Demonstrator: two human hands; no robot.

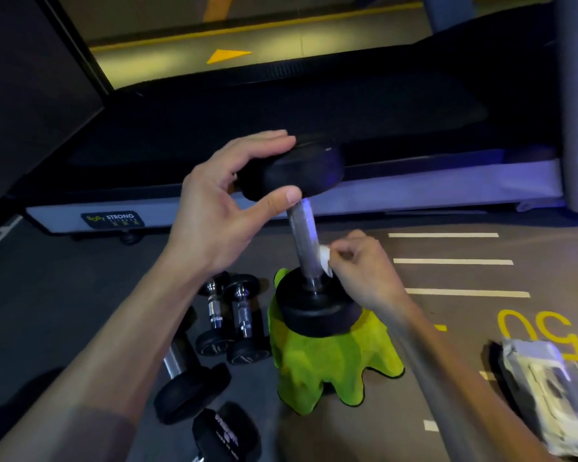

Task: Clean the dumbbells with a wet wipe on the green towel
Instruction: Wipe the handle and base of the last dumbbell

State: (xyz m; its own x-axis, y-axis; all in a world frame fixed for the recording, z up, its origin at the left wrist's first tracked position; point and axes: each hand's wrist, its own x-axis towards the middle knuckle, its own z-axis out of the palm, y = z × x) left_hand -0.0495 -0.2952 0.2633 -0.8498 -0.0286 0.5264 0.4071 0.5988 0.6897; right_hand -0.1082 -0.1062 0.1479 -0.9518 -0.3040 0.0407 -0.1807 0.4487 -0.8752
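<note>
A black dumbbell (302, 228) stands on end, tilted a little, with its lower head on the green towel (327, 368) spread on the floor. My left hand (221, 208) grips the upper black head between thumb and fingers. My right hand (361, 265) pinches a small white wet wipe (326, 258) and presses it against the lower part of the metal handle, just above the bottom head.
Several other dumbbells (234, 325) lie on the floor left of the towel. A silvery wipe packet (548, 391) lies at the right. A treadmill (314, 128) runs across just behind the work spot. White and yellow floor markings (454, 261) are on the right.
</note>
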